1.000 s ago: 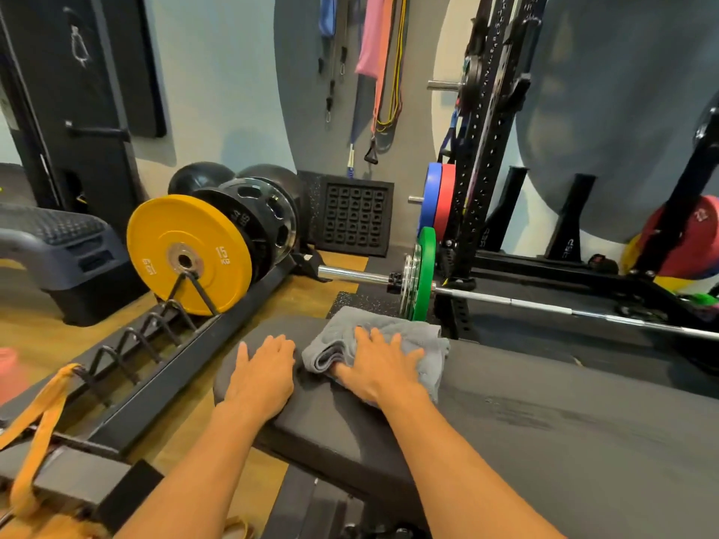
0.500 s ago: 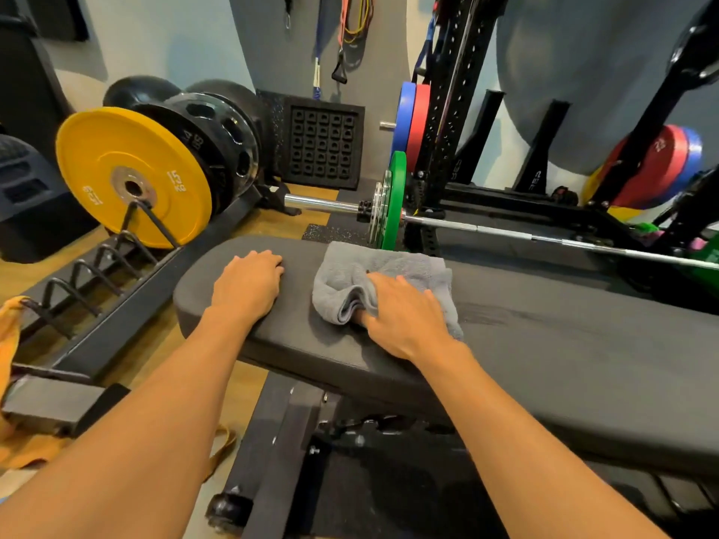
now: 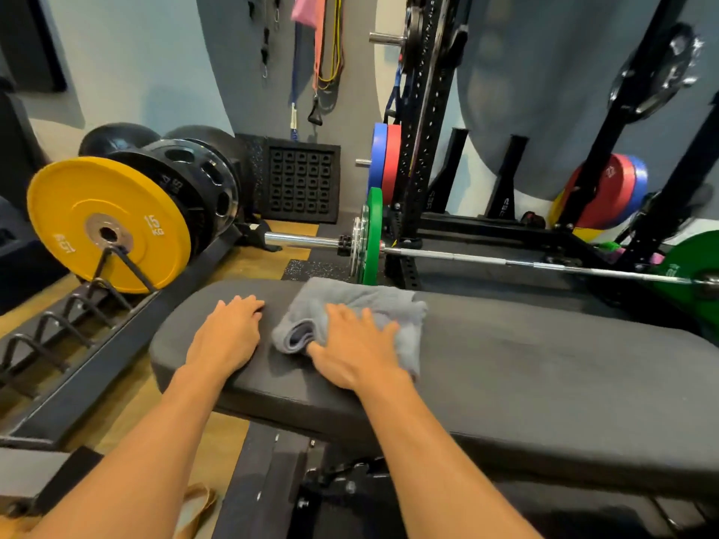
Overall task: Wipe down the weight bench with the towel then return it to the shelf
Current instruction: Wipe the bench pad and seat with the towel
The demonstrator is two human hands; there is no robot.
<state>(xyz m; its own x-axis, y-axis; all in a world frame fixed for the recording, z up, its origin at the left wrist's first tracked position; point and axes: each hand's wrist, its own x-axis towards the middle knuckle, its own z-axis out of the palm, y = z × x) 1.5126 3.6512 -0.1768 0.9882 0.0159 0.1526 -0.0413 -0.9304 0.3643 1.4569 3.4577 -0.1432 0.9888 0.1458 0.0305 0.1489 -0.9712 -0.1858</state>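
A black padded weight bench (image 3: 525, 367) runs from lower left to right across the view. A folded grey towel (image 3: 350, 305) lies on its left end. My right hand (image 3: 356, 346) presses flat on the towel, fingers spread over the cloth. My left hand (image 3: 227, 332) rests palm down on the bare pad just left of the towel, fingers apart, holding nothing. No shelf is in view.
A yellow 15 kg plate (image 3: 107, 223) and black plates stand in a floor rack (image 3: 97, 344) at left. A barbell (image 3: 486, 258) with a green plate (image 3: 374, 235) lies behind the bench. A black power rack (image 3: 420, 130) stands beyond it.
My right hand has slid the towel slightly back and forth on the bench's left end, and its fingers are now spread flatter. My left hand stays planted on the pad.
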